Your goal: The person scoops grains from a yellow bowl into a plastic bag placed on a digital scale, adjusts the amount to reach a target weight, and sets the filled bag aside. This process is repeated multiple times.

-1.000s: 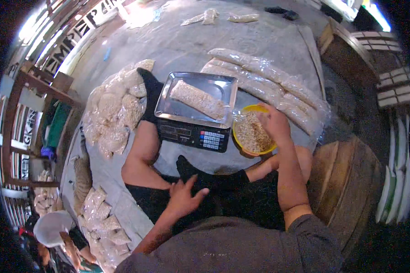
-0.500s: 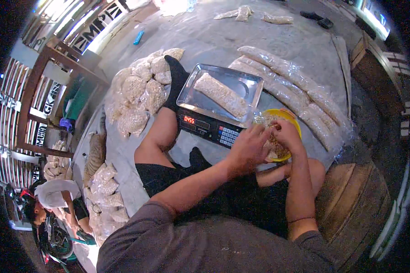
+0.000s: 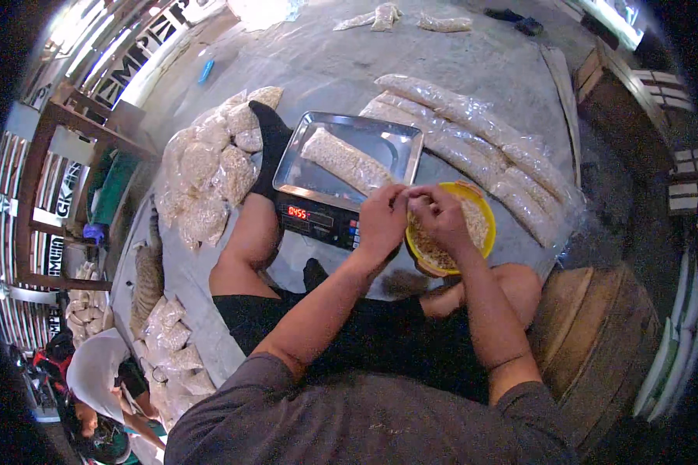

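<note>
On my feed, the filled clear bag [image 3: 341,159] lay on the metal tray [image 3: 406,149], its long axis slanting from near the far-left corner toward the near-right corner. From both hands it stretched away leftward, the left hand [image 3: 382,223] nearer. The right hand [image 3: 444,223] hung over the yellow bowl's [image 3: 491,225] left edge. Both had fingers bunched narrow; I couldn't tell what they pinched.
</note>
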